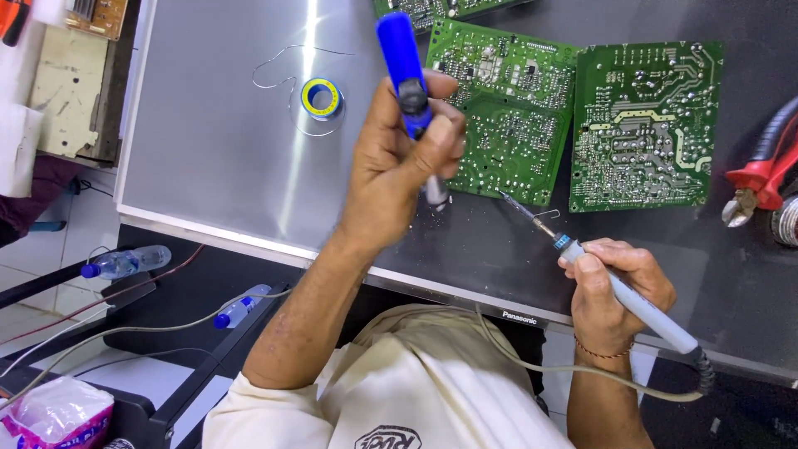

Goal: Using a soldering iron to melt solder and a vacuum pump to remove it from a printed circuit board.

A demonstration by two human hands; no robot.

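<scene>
1. The left hand (399, 166) grips a blue desoldering pump (405, 62) tightly, lifted clear of the green circuit board (507, 108).
2. The right hand (615, 291) clasps a soldering iron (582, 258) — tip just off the board's edge.
3. No joint is being worked now; solder spool (321, 97) lies apart.

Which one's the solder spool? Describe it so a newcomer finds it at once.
Start at the shiny metal sheet covering the left of the bench. The solder spool lies flat near its top, left of the left hand gripping the blue pump. It is the only small ring there: yellow with blue rims, thin wire curling away from it.
</scene>
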